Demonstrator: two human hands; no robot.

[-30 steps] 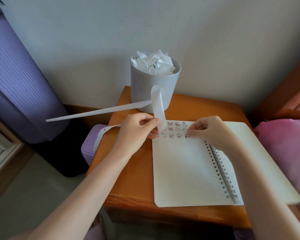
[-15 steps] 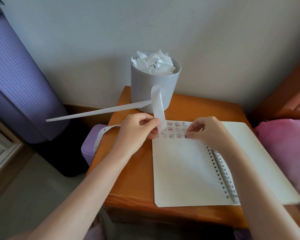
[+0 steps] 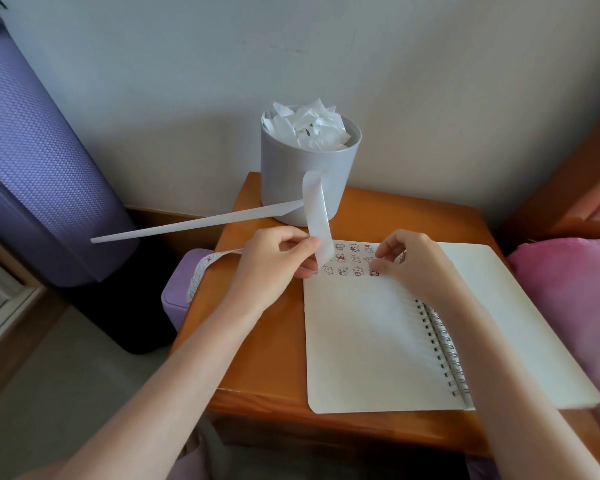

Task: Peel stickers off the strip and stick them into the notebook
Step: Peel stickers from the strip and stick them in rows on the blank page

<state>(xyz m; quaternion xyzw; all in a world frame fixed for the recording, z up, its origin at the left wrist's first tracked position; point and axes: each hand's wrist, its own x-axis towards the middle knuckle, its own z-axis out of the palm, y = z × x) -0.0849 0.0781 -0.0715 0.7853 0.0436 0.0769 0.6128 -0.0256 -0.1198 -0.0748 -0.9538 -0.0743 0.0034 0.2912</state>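
While the left hand (image 3: pixel 278 263) pinches the strip (image 3: pixel 317 216) between thumb and fingers just left of the notebook (image 3: pixel 361 341), the right hand (image 3: pixel 418 263) sets its curled fingertips (image 3: pixel 383 252) on the rows of stickers (image 3: pixel 347 259) at the top of the open page; whether it pinches one, I cannot tell. From the left hand the bare white backing loops up before the bin (image 3: pixel 291 181) and juts left. The printed end trails off the tabletop (image 3: pixel 257 358) over a purple box (image 3: pixel 174 303).

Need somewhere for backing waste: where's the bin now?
Head view, mid-frame: the grey bin stands at the table's far edge, beyond the left hand and notebook.
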